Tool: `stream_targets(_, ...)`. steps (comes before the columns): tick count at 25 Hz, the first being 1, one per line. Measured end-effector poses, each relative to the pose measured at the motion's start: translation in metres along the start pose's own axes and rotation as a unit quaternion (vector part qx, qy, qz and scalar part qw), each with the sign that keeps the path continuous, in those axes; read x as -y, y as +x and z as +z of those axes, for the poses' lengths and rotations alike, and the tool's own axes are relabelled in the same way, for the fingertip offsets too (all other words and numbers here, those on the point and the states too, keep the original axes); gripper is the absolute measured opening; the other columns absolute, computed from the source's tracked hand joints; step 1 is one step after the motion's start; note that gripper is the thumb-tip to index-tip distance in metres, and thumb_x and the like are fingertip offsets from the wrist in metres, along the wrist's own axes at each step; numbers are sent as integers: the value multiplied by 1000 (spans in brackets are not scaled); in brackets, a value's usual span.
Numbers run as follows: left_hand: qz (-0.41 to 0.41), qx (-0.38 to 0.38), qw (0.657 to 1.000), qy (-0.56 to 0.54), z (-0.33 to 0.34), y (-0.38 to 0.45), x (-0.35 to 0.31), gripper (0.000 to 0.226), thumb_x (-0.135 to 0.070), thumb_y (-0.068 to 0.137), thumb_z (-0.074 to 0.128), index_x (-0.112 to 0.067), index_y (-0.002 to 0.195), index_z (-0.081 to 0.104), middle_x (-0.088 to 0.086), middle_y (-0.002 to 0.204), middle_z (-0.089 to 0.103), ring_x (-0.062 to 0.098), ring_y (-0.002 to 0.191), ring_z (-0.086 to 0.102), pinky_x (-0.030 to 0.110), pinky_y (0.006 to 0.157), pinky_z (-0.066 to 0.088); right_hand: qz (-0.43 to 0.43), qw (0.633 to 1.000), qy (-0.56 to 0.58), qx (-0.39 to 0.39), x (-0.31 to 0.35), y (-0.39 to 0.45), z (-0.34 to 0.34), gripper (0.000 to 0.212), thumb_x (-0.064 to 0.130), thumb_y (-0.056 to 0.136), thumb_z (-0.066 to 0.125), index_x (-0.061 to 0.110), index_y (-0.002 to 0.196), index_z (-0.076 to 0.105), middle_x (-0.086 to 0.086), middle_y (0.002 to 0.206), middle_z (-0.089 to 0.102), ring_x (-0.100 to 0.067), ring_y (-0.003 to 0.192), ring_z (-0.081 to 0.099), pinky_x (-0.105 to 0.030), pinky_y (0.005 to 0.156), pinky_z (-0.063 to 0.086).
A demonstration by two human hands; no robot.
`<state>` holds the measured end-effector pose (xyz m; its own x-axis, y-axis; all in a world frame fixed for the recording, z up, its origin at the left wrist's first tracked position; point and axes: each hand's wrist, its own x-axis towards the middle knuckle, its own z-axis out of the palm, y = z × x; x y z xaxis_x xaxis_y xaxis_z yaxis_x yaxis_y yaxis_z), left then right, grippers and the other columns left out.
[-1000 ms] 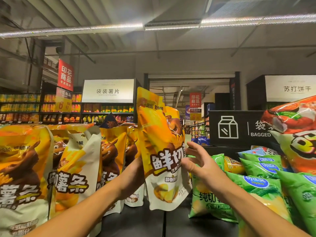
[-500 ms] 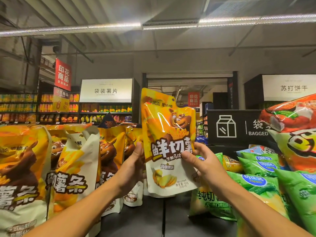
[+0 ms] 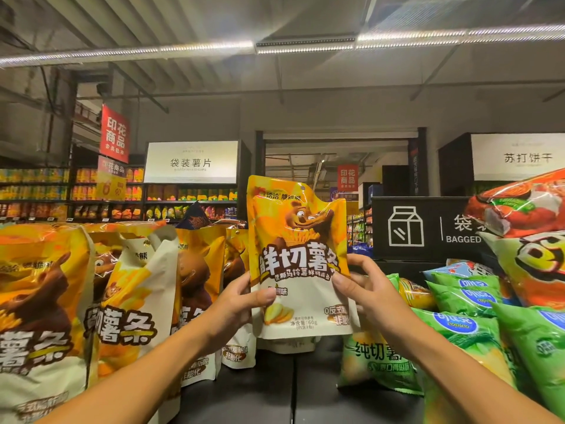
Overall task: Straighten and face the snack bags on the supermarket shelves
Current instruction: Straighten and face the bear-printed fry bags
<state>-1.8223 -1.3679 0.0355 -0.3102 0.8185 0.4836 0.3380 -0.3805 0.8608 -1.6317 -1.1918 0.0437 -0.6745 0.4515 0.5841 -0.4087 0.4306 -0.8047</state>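
occluded: second pouch (image 3: 290, 344) behind held pouch (image 3: 298, 258) | cropped: orange bag (image 3: 526, 203) at right edge | illegible: far shelf stock (image 3: 33, 191)

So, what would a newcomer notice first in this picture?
First, the yellow bear-print fries bag, held upright at the centre, front toward the camera, by the left hand and right hand. Then matching yellow bags crowding the left, and green chip bags piled on the right.

Glowing overhead along a grey ribbed ceiling (image 3: 183, 19): long light strips (image 3: 208, 48). Hanging farther back: red banners (image 3: 114, 133), white aisle signs (image 3: 191, 162); standing beneath, dark stocked shelves (image 3: 36, 194).
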Motion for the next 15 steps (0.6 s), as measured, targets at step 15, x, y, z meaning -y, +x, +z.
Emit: stream_targets(15, -2, 40, 998, 42, 8, -7, -5, 87, -37, 59, 81, -28, 137, 45, -4, 131, 65, 16, 123, 60, 35, 102, 49, -33, 998, -28, 44, -4, -1, -2, 70, 44, 66, 86, 29, 127, 54, 11, 119, 72, -5, 111, 68, -20, 85, 55)
